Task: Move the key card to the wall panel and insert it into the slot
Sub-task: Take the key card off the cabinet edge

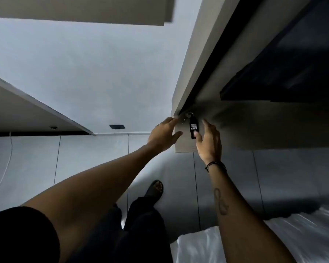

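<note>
black key card (193, 128) on pale panel (184, 144), hands beside

Key card (193, 128) on the wall panel (184, 143) — between left hand (162, 136) and right hand (209, 141).

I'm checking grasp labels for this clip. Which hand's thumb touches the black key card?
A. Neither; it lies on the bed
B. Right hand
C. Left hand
B: the right hand has its thumb on the lower end of the black key card; the left hand only points beside it.

Hotel-type bedroom: white bed (302, 234), tiled floor (93, 158), key card (193, 128) on wood wall panel (184, 143)
</note>
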